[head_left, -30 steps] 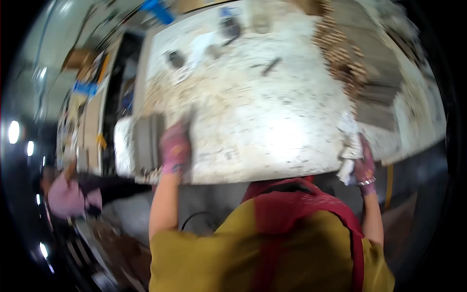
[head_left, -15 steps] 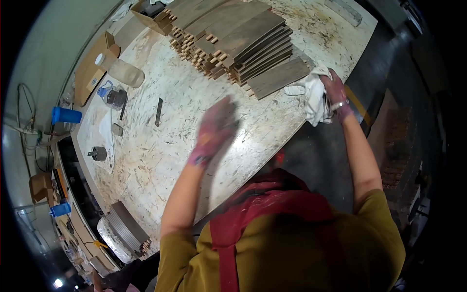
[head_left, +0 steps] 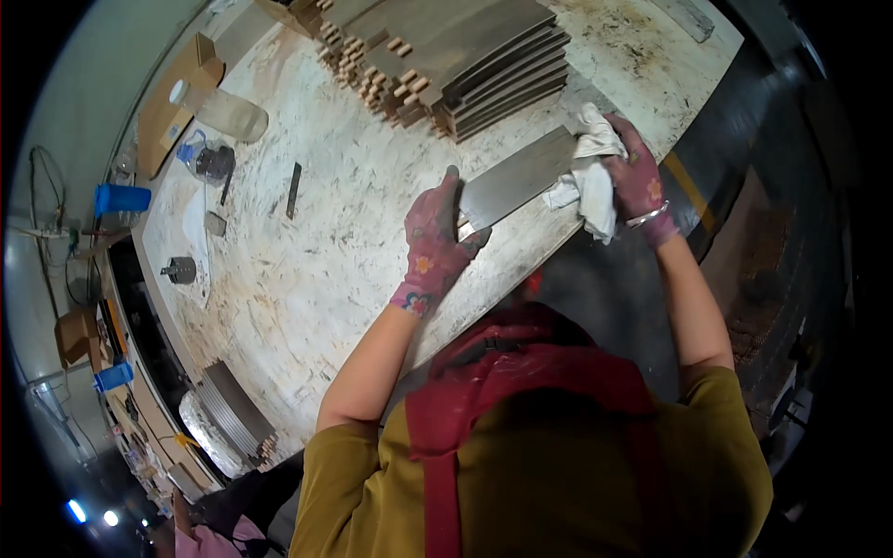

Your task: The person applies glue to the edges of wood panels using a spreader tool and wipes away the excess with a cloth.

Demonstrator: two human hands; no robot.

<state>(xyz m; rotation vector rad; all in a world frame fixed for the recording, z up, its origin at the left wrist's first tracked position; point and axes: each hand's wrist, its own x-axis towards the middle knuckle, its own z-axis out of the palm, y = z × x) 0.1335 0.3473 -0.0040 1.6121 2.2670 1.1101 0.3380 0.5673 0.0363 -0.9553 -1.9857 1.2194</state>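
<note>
A flat grey-brown wooden board [head_left: 519, 177] lies at an angle over the table near its front edge. My left hand [head_left: 433, 225], in a flowered pink glove, grips the board's left end between thumb and fingers, next to a pale peg there. In my right hand [head_left: 640, 179], gloved alike, a crumpled white cloth [head_left: 595, 186] is bunched against the board's right end. The fingers of that hand are partly hidden by the cloth. Behind the board rises a stack of similar boards [head_left: 446, 46], with several short wooden pegs jutting from their ends.
On the left of the worktable [head_left: 307, 279] stand a clear jar [head_left: 231, 113], a cut plastic bottle [head_left: 206, 160] and a small dark metal cup [head_left: 180, 270]. A thin dark strip [head_left: 294, 191] lies nearby. More boards [head_left: 233, 405] lean at the lower left. A person [head_left: 209, 535] is beyond them.
My left hand has moved right and taken hold of the board's left end. The board has come away from the stack toward me. The cloth stays in my right hand at its other end.
</note>
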